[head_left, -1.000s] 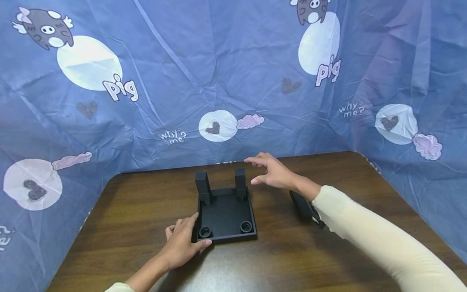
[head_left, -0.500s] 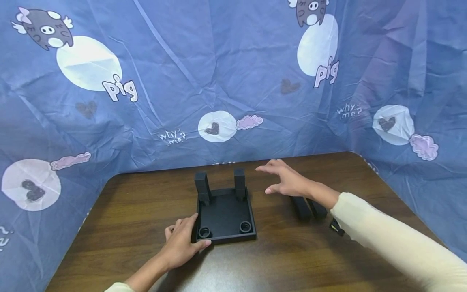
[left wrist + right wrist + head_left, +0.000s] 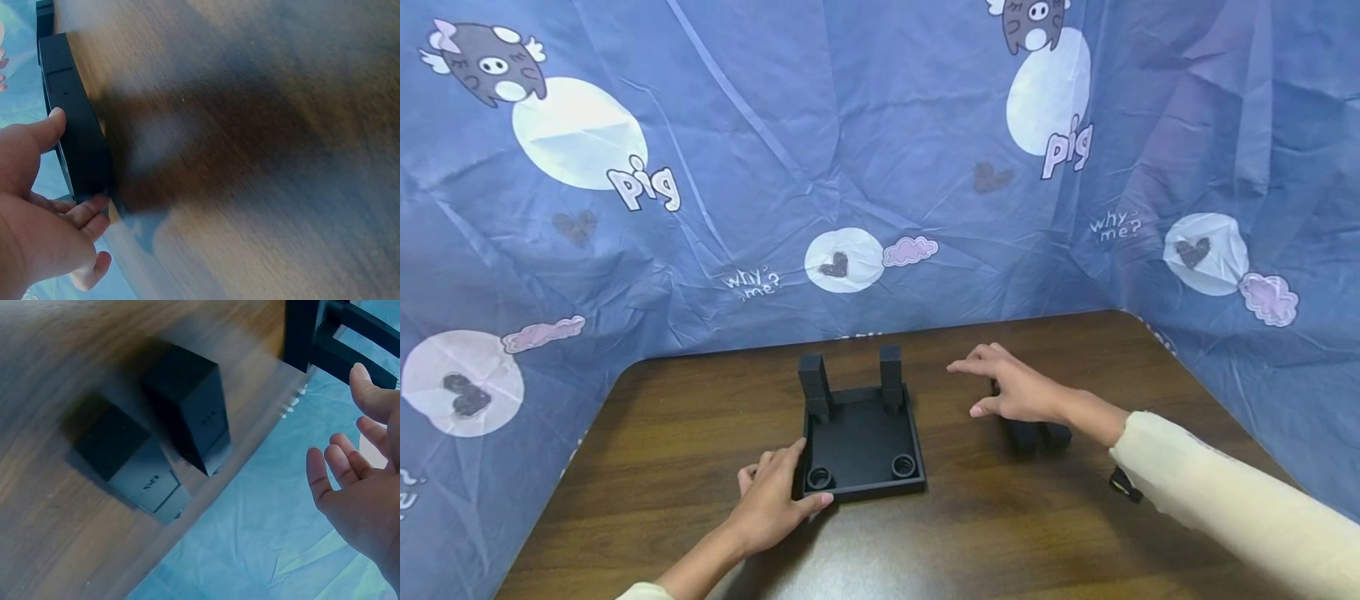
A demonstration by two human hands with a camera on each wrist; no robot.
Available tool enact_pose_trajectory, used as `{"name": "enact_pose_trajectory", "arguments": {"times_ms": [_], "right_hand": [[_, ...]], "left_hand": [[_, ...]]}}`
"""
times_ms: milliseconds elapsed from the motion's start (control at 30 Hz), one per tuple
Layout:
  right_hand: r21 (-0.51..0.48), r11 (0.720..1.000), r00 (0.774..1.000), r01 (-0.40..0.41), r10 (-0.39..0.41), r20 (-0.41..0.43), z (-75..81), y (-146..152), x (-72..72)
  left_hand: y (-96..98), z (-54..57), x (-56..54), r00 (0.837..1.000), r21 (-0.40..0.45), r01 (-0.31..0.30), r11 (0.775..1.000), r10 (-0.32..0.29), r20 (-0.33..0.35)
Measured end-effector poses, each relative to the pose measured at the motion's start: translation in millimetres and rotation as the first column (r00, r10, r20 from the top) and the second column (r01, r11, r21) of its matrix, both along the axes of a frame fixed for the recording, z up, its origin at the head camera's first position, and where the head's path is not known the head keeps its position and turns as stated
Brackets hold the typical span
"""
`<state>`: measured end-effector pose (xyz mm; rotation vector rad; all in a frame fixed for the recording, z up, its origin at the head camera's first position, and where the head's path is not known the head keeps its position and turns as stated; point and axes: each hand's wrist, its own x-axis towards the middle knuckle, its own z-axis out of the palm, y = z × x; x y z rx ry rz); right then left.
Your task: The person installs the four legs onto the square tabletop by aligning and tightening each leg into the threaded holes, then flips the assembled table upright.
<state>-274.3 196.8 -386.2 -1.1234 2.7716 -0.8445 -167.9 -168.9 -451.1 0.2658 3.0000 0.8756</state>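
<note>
A black square tray [image 3: 863, 442] stands on the table, with two upright posts at its back corners, the left post [image 3: 814, 383] and the right post [image 3: 891, 375]. Two round sockets [image 3: 903, 466] sit at its front corners. My left hand [image 3: 767, 508] holds the tray's front left corner, thumb on the front wall and fingers along the left side. Off to the tray's right, my right hand [image 3: 1018, 387] hovers with spread fingers and nothing in them. Beneath it are two black rectangular blocks [image 3: 187, 400], partly hidden by the hand in the head view.
A small black item with a yellow mark [image 3: 1125, 485] lies near the right sleeve, which partly covers it. Brown wood-grain table [image 3: 685, 450] surrounds the tray. A blue printed cloth [image 3: 880, 167] hangs behind the table and along its sides.
My right hand has moved away from the right post, rightward and toward me, over the two blocks. My left hand stays on the tray, which has not visibly moved.
</note>
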Motion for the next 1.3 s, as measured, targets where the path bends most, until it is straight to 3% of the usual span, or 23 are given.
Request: {"name": "enact_pose_trajectory", "arguments": {"times_ms": [467,800,1300], "right_hand": [[0.091,0.996,1.000,0.000,0.002,-0.029,-11.2,19.7,13.5],[0.194,0.980,0.996,-0.040,0.055,-0.069,-16.4,37.4,19.5],[0.318,0.941,0.993,-0.116,0.113,0.028,-14.5,60.7,26.0]], "left_hand": [[0.5,0.4,-0.4,1.000,0.006,0.002,1.000,-0.002,0.022],[0.4,-0.4,-0.4,1.000,-0.001,-0.004,1.000,0.004,0.002],[0.2,-0.6,-0.3,1.000,-0.012,-0.005,1.000,0.005,0.006]]}}
